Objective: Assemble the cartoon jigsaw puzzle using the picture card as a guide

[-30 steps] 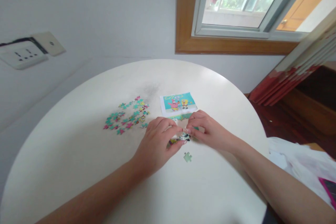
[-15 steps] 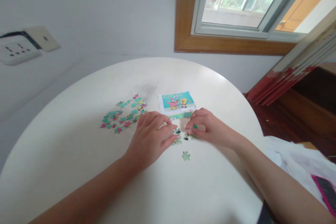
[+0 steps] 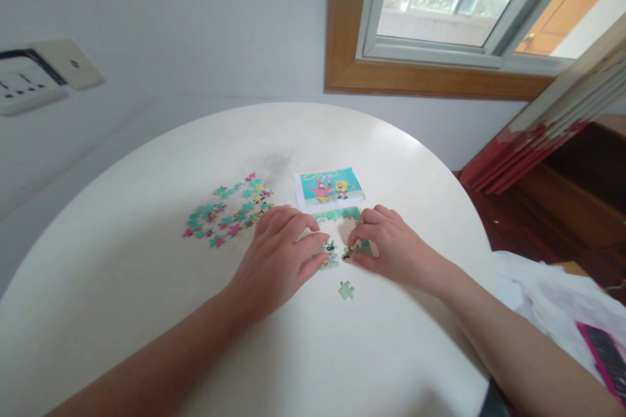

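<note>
The partly joined puzzle [image 3: 342,214] lies on the white table [image 3: 293,365] between the person's two hands, its far strip of teal and green pieces running just beyond the fingertips and a bare gap showing in its middle. The left hand [image 3: 274,257] comes in over the puzzle's left side; its thumb and forefinger are parted a little, their tips at the left section [image 3: 331,255], and they appear to rest there rather than pinch anything. The right hand [image 3: 391,241] is bent over the near right part, thumb and forefinger close together around a small dark-and-green piece [image 3: 347,253]; whether they grip it or only press on it, I cannot tell. A narrow gap separates that piece from the left section.

A loose pale green piece [image 3: 347,290] lies nearer the person, just below the puzzle and apart from both hands. Just beyond the puzzle is a picture card [image 3: 330,190] with cartoon figures on a teal ground. A spread of loose pieces [image 3: 235,229], teal, pink and yellow, lies on the table beyond and to the left of the left hand.

Beside the table on the right is crumpled white plastic [image 3: 542,277], perhaps a bag, its contents unclear; a pink-edged dark object [image 3: 607,346] lies on it.
</note>
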`<state>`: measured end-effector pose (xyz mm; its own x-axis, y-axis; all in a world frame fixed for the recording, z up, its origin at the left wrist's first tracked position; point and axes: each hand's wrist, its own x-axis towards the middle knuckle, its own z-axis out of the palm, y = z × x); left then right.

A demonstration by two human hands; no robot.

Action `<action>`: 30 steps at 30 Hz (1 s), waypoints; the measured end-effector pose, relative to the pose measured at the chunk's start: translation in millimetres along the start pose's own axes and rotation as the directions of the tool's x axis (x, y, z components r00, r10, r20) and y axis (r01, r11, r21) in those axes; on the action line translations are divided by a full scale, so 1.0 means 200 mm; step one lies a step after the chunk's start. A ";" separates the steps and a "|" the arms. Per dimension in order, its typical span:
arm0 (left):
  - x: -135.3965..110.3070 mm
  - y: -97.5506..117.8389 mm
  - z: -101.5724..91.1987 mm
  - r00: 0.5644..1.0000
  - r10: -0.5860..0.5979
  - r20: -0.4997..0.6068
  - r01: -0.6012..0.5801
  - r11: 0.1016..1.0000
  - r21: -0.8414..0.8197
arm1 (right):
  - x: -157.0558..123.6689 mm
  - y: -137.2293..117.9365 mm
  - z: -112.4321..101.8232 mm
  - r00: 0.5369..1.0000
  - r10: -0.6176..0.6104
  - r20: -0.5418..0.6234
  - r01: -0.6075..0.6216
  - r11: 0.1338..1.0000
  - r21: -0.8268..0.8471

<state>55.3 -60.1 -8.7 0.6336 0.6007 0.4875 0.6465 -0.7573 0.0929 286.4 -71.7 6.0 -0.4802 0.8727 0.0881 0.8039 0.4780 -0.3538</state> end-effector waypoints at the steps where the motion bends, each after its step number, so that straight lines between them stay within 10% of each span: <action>1: 0.00 0.00 0.00 1.000 0.002 0.003 -0.002 1.000 -0.003 | 0.00 0.00 0.00 1.000 0.000 0.006 0.000 1.000 0.012; 30: 0.00 0.01 0.00 0.999 0.018 -0.029 -0.019 1.000 -0.017 | 0.01 0.00 0.00 0.997 -0.065 0.039 0.061 0.993 0.099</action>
<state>57.4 -61.8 -8.9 0.6324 0.5791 0.5145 0.6271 -0.7727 0.0990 285.1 -70.3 6.5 -0.5447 0.8353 0.0746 0.7347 0.5182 -0.4378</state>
